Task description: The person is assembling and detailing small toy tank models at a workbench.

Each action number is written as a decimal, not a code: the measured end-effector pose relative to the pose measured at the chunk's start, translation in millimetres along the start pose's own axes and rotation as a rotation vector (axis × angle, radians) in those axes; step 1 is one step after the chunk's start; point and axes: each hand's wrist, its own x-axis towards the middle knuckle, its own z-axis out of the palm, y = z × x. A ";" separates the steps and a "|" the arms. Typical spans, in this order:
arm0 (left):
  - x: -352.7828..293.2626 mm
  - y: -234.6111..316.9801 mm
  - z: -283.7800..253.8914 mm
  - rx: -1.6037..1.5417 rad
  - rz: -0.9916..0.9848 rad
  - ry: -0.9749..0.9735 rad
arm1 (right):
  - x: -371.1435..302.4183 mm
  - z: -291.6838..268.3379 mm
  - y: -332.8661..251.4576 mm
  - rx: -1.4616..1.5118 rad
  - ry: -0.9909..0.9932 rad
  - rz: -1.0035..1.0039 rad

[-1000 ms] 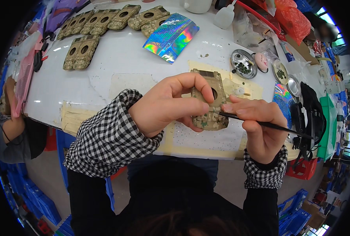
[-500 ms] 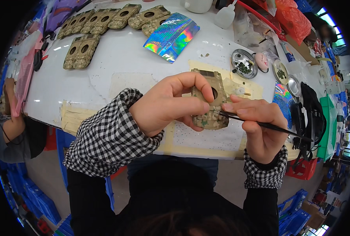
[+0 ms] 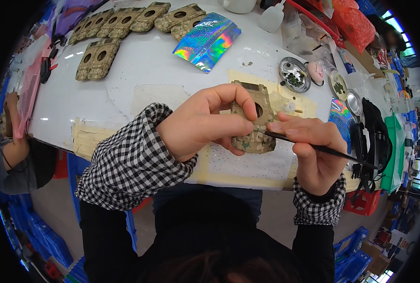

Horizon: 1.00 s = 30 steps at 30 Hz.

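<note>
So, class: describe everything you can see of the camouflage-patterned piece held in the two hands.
The camouflage piece is a flat, roughly rectangular panel with rounded corners, printed in a tan, green and brown pixel pattern, with a round hole near its upper middle. It is held upright above the white table. The left hand grips its left side; the right hand touches its right edge and holds a thin black tool against it.

Iridescent rectangular foil pouch (image 3: 207,40) on white table (image 3: 139,70)
</note>
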 end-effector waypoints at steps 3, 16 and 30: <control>-0.1 -0.5 -0.1 -0.008 0.008 -0.002 | 0.0 0.5 -0.8 -0.020 -0.001 -0.004; -0.2 -2.8 0.1 0.018 0.011 0.033 | -0.6 2.5 -0.7 -0.033 -0.018 -0.018; 0.0 -7.2 -1.3 -0.010 0.035 0.020 | -1.4 4.8 -4.8 -0.074 -0.069 -0.012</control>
